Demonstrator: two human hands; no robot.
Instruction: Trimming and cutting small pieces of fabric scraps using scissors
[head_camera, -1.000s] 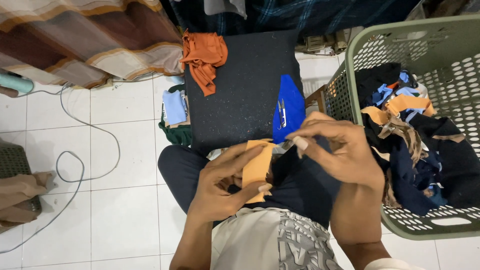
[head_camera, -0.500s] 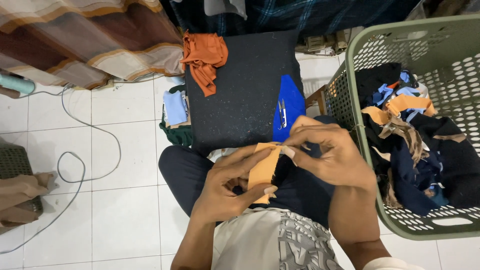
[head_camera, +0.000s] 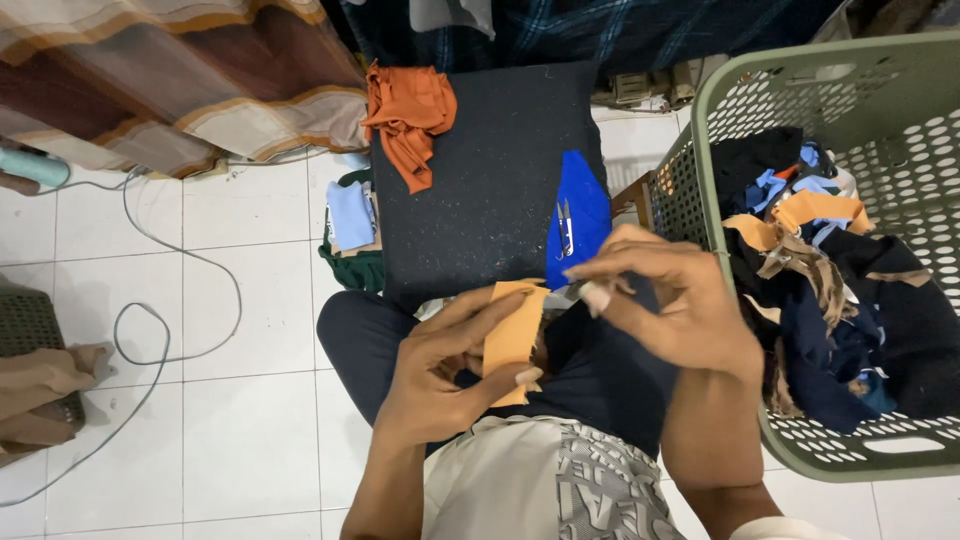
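Observation:
My left hand (head_camera: 440, 375) holds a small orange fabric piece (head_camera: 512, 335) upright over my lap, fingers wrapped along its edge. My right hand (head_camera: 675, 300) pinches at the top right corner of that piece, with a dark garment (head_camera: 600, 365) lying under both hands. Whether the right fingers hold a small tool is hidden. Ahead of my hands lies a dark padded board (head_camera: 480, 185) with a blue cloth (head_camera: 585, 205) and small snips (head_camera: 566, 227) on it.
A green laundry basket (head_camera: 700, 110) at the right holds several mixed fabric scraps (head_camera: 830, 290). An orange cloth (head_camera: 408, 115) lies on the board's far left corner. Small folded pieces (head_camera: 352, 225) sit left of the board. A grey cable (head_camera: 150, 300) loops over the white tiles.
My right hand has shifted left and lower toward the orange piece's top corner. My left hand has turned the piece more upright and gripped it closer.

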